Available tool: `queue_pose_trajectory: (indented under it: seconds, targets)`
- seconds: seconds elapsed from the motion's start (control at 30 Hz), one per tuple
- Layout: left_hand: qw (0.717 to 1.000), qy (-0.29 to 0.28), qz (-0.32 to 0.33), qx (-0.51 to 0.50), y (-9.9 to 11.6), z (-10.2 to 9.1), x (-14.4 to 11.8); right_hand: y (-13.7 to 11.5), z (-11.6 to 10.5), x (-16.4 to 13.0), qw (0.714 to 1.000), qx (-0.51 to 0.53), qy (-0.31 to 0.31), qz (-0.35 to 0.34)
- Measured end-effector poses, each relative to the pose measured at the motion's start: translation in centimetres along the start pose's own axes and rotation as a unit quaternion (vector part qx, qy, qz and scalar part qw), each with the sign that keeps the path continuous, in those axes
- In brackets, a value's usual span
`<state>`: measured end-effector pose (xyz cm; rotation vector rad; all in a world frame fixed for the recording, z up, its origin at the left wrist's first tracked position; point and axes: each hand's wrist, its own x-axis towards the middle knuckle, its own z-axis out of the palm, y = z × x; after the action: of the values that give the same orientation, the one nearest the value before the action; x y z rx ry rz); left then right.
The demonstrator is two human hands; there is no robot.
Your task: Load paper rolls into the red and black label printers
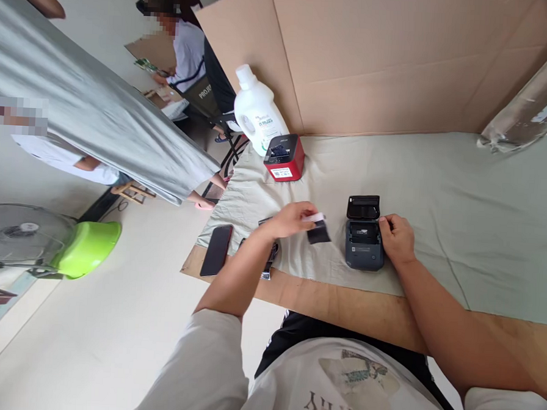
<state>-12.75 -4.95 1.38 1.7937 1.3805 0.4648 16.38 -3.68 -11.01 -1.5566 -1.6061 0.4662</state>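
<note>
My left hand (293, 219) pinches a small flat black piece (319, 232) with a white edge, held above the table to the left of a portable label printer. That dark label printer (364, 252) lies on the cloth with its lid (364, 207) flipped up, showing a black compartment inside. My right hand (398, 238) has its fingers curled against the printer's right side, gripping its edge. Partly hidden beneath my left forearm are dark, shiny items (269, 265) that I cannot make out. A black phone (217, 250) rests to the left of them.
A red and black box-shaped device (284, 159) stands before a white detergent bottle (260, 115). Cardboard (386, 64) walls the table's back; a plastic-wrapped package (529, 99) leans at right. A fan (19, 234), a green basin (88, 247) and other people are off to the left.
</note>
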Motion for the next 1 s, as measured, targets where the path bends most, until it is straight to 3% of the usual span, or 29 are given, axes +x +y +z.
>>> queue_pose_trajectory:
  seconds: [0.1, 0.2, 0.3, 0.43, 0.6, 0.7, 0.8, 0.87, 0.93, 1.0]
  targets:
    - [0.986, 0.022, -0.086, 0.144, -3.3, -3.6, -1.7, 0.0, 0.1, 0.0, 1.0, -0.003, 0.001, -0.002]
    - [0.957, 0.03, -0.149, 0.247, -5.9, -4.5, -2.5, 0.0, 0.0, 0.1, 1.0, -0.007, 0.0, -0.001]
    - [0.954, 0.04, -0.126, 0.271, -7.7, -4.3, -3.0, -0.1, -0.1, 0.1, 1.0, -0.007, -0.003, 0.003]
    - [0.949, 0.115, -0.086, 0.282, -9.7, -5.1, -3.6, -0.1, -0.1, 0.0, 1.0, -0.005, -0.004, 0.005]
    - [0.934, 0.04, -0.18, 0.307, -11.1, -5.8, -4.0, -0.3, -0.1, 0.0, 1.0, -0.009, -0.009, 0.013]
    - [0.923, 0.058, -0.219, 0.31, -10.6, -6.4, -4.1, -0.3, -0.1, 0.0, 1.0, -0.007, -0.014, 0.017]
    - [0.899, 0.137, -0.266, 0.318, -9.0, -8.0, -4.8, -0.4, 0.0, 0.0, 1.0, -0.002, -0.014, 0.014]
    - [0.909, 0.183, -0.266, 0.263, -7.2, -8.7, -5.7, -0.4, 0.0, 0.0, 1.0, 0.003, -0.014, 0.009]
    - [0.96, 0.137, -0.207, 0.13, -5.0, -8.5, -6.8, -0.3, 0.0, 0.0, 1.0, 0.006, -0.014, 0.009]
    - [0.992, 0.028, -0.124, -0.021, -2.4, -7.1, -7.7, -0.3, 0.0, 0.0, 1.0, 0.007, -0.014, 0.01]
